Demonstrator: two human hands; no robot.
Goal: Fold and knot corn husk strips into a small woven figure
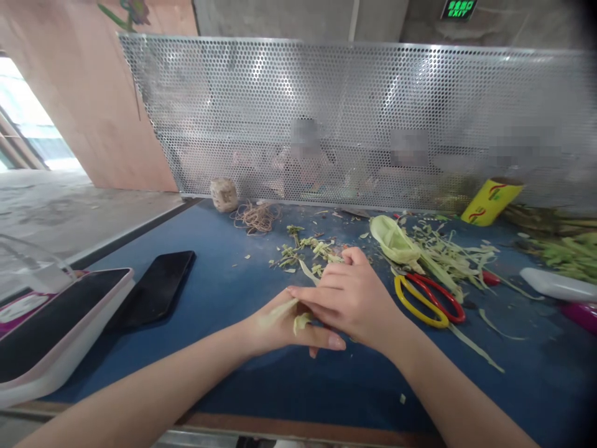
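Head view, looking down on a blue tabletop [205,379]. Shows left hand [289,336] low, with right hand [359,298] laid across and touching it. Can see pale green leaf strips [280,313] on the left hand, near the thumb and just at the right fingertips. Cannot tell the grip of either hand as pinching or merely pressed together — fingers overlapped, tips partly hidden. Beyond the hands, shows small green clippings [321,249]; to the right, a hollow pale green husk [395,239] near scissors [423,320] with one yellow and one red handle. On the left, shows a black phone [161,286]. Overhead, can read "EXIT" in green on a lit sign [459,9], under characters too blurred to read; also shows a yellow roll [492,202] bearing red marks — likewise unreadable
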